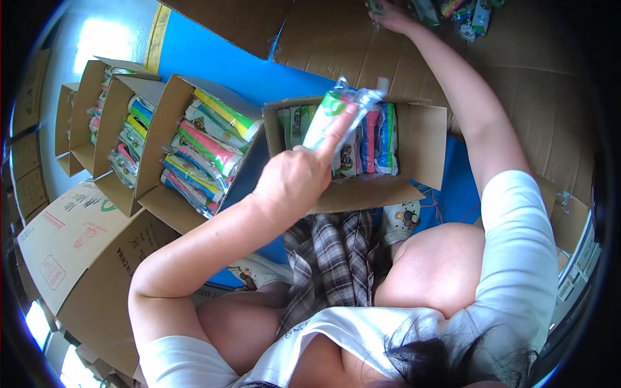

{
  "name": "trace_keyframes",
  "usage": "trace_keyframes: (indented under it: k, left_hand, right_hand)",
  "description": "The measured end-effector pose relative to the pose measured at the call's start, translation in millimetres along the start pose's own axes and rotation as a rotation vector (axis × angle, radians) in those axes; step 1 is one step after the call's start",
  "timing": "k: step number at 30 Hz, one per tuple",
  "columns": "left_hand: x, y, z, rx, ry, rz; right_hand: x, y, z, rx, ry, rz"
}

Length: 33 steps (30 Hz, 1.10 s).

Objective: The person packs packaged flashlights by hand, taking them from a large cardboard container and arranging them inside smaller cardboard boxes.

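My left hand (294,174) is closed on a clear plastic packet (330,116) with white and green inside, its index finger lying along it. The packet is tilted above an open cardboard box (424,132). Inside that box stand several similar packets (370,142), in pink, blue, green and white, side by side. At the far edge of the view, my right hand (393,18) is over a flat brown cardboard sheet (362,48). A greenish, clear-wrapped packet (374,8) shows at its fingertips, partly cut off by the frame.
More loose packets (477,18) lie on the sheet, right of my right hand. At left, several open boxes (155,149) hold colourful wrapped packets. A closed printed carton (77,239) stands nearer, at lower left. Blue flooring (207,52) shows beneath the boxes.
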State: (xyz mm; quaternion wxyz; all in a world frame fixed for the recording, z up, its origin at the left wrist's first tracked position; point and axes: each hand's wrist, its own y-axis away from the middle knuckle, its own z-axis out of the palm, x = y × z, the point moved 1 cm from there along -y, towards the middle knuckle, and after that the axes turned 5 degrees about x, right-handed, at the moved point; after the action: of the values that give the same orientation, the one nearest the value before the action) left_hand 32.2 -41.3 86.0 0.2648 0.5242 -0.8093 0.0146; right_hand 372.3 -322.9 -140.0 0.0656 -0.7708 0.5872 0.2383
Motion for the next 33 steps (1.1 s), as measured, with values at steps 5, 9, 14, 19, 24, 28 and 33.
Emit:
trace_keyframes:
  k: [5, 9, 14, 19, 24, 28, 33]
  left_hand:
    - [4, 25, -10, -0.031, -0.029, 0.023]
    - [2, 23, -26, -0.186, 0.129, -0.081]
    - [-10, 0, -20, -0.212, 0.291, -0.071]
    - [-14, 24, -18, -0.361, 0.431, -0.067]
    - [-35, -9, 6, -0.211, 0.325, -0.084]
    - [-49, -16, 9, -0.091, 0.193, 0.022]
    - [-40, -8, 54, -0.224, -0.240, -0.135]
  right_hand:
    - [-52, -11, 34, -0.317, -0.097, 0.217]
    - [-63, -9, 31, -0.266, -0.052, 0.163]
    - [4, -3, 19, 0.195, 0.370, 0.029]
    - [-80, 87, -36, -0.253, -1.227, 0.298]
    - [-143, 227, -133, -0.552, -1.074, 0.219]
    - [-201, 277, -112, -1.108, -0.820, 0.318]
    - [-208, 294, -60, -1.185, -0.906, 0.183]
